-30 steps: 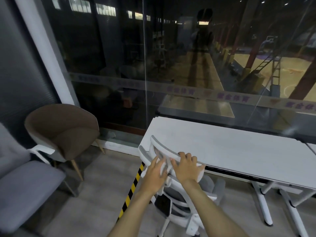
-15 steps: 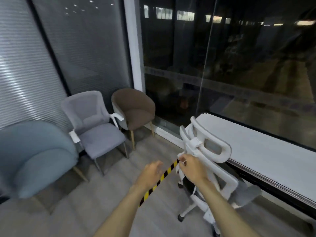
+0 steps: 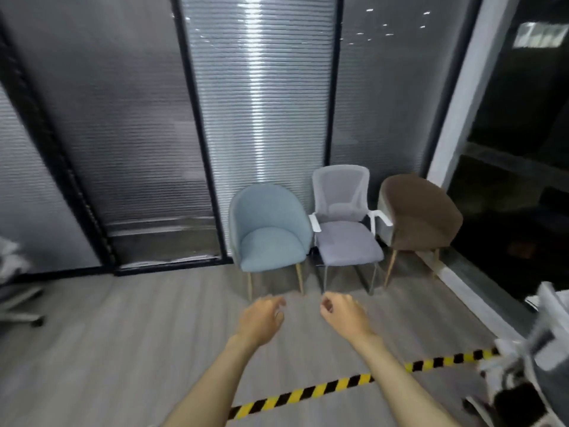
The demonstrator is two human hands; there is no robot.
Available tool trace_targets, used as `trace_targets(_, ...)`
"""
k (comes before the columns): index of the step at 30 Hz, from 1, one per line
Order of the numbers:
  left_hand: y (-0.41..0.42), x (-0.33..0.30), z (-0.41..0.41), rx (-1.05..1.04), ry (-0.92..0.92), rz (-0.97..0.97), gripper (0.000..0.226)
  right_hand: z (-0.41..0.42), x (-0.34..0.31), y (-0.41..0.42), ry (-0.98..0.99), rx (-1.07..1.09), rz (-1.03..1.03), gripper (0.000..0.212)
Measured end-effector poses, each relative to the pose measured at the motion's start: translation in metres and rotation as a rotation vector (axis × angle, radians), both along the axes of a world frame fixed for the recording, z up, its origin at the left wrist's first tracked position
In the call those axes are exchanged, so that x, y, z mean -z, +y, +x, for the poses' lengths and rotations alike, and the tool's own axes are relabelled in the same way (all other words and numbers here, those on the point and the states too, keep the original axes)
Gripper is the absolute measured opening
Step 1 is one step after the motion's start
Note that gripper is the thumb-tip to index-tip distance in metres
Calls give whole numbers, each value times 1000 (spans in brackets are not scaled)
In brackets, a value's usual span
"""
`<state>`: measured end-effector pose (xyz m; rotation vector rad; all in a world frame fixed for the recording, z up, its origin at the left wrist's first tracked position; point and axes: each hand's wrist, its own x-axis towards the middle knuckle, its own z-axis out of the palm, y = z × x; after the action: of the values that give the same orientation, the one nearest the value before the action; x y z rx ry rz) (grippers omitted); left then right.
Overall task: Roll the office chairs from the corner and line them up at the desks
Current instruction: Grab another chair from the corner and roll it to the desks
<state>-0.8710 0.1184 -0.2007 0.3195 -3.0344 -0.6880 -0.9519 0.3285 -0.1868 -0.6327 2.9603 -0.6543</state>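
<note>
Chairs stand in a row of three ahead of both hands, against the blinds: one blue chair (image 3: 271, 229) beyond the left hand (image 3: 261, 318), one grey chair with white armrests (image 3: 345, 226) beyond the right hand (image 3: 346, 315), and one brown chair (image 3: 418, 217) further right. Both hands hang over the floor, fingers loosely curled, holding nothing. One white office chair (image 3: 535, 359) is right of the right hand, blurred. One yellow-black tape strip (image 3: 323, 388) passes under both forearms.
</note>
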Motion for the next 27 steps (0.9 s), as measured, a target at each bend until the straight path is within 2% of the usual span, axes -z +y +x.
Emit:
trace_targets(7, -219, -1, 142, -261, -16, -122, 33, 91, 9, -254, 48, -291, 86, 19)
trace_targets(12, -359, 12, 260, -447, -42, -114, 31, 171, 5, -414, 101, -490, 135, 21)
trace_targets(19, -508, 20, 389, -690, -63, -130, 26, 264, 2, -602, 111, -750, 114, 24)
trace_targets(27, -650, 37, 469, -914, -83, -124, 22, 327, 13, -793, 55, -950, 112, 25)
